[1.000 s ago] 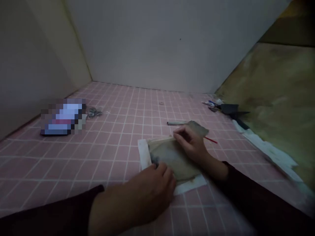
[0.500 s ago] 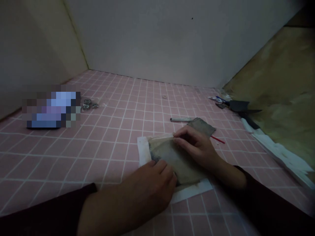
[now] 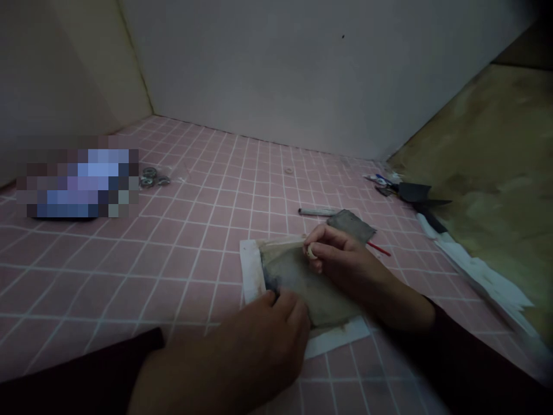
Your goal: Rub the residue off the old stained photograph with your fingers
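Observation:
A grey-brown sheet, like sandpaper or worn cloth, lies over white paper in front of me. Dark smudges mark its left side. My right hand hovers over the sheet's upper part, thumb and fingers pinching a small pale round piece, perhaps a ring. At the sheet's lower left edge, my left hand rests with curled fingers; what its fingertips hold, if anything, is hidden from me.
A pixelated phone-like object stands left, beside several metal rings. Ahead lie a pale ring, a tube, a grey square and a red stick. Dark tools and white sheets lie right.
My right hand has drawn back slightly from the sheet's top edge and turned, and a small pale round piece now shows in its pinch. My left hand has barely moved.

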`<state>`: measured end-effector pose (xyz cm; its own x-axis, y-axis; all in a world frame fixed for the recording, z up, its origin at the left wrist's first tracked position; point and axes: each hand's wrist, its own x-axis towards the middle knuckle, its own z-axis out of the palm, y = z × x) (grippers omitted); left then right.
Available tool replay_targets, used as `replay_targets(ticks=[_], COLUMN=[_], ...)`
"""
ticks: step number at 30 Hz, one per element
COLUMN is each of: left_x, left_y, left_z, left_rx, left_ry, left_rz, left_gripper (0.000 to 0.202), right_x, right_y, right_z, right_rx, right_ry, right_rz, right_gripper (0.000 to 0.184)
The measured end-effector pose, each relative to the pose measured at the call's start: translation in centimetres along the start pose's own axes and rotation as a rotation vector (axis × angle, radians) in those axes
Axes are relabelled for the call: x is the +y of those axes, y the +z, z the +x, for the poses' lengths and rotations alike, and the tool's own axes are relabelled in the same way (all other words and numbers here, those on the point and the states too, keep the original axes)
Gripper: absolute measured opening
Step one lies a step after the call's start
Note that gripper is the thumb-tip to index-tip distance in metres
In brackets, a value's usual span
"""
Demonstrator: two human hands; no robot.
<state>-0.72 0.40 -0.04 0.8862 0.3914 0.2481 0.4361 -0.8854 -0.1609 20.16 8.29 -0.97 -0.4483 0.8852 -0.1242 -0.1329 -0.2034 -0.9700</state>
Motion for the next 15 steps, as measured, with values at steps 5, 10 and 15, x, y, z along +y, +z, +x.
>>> replay_targets(ticks=[5,10,15], left_x=[0.0,0.4,0.8], left_y=[-0.5,0.3,0.9], left_z=[0.3,-0.4,-0.9], left_rx=[0.016,0.018,-0.001], left_ry=[0.003,-0.013,-0.012], left_rz=[0.066,0.071,0.068], left_gripper=[0.010,0.009,0.012], right_x=[0.0,-0.2,-1.2], right_y=[0.2,0.5,0.8], right_z=[0.2,0.2,0.2], right_rx=[-0.002,0.014,-0.011], right_ry=[0.045,0.041,0.007], right_rz=[0.081,0.010,-0.186], right_gripper=[0.016,0.017,0.012])
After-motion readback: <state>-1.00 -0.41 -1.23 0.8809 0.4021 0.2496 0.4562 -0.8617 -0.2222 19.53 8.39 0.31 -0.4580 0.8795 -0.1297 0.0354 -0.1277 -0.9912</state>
